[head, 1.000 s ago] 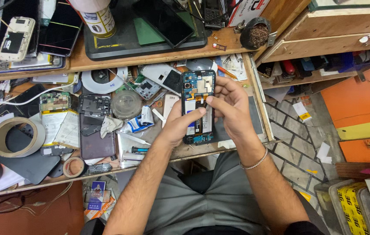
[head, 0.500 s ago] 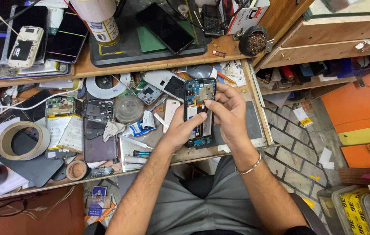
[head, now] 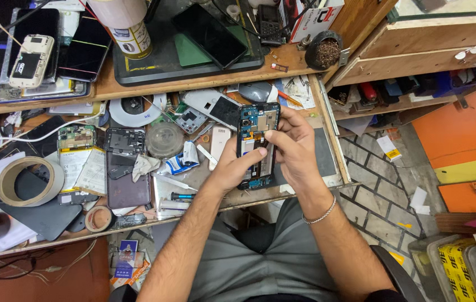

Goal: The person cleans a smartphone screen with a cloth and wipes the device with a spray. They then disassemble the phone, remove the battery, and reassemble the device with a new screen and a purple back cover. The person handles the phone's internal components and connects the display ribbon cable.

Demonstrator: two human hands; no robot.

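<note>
Head view: the only view; it looks straight down on a cluttered workbench [head: 305, 193] and the person's lap.
Thing in hand: an opened phone [head: 258, 146] with its back cover off, circuit board and battery exposed.
Location of phone: held just above the near right part of the workbench, between both hands, in front of the person's body.
Long axis: runs near to far, almost upright in the picture, top end pointing away from the person.
Left hand [head: 232, 166]: comes up from below left; fingers curl round the phone's left edge and lower half, thumb laid across the exposed inside. Clamped on the phone.
Right hand [head: 295, 146]: comes in from the right, with a thin metal bracelet [head: 320, 215] at the wrist; fingers wrap the right edge and top corner, thumb pressed on the middle of the board. Also closed on the phone.
Bearing from fingers: the phone lies directly between the two thumbs, both touching its open face; neither hand is clearly nearer.
Tool in fingers: cannot tell; nothing distinct shows.
Nearby, left of phone: a small white casing [head: 219, 144] just beside it, a round clear lid [head: 164, 140], a dark phone screen [head: 128, 187].
Far left: a large tape roll [head: 29, 181].
Upper shelf: a black phone [head: 209, 34] on a dark mat.
</note>
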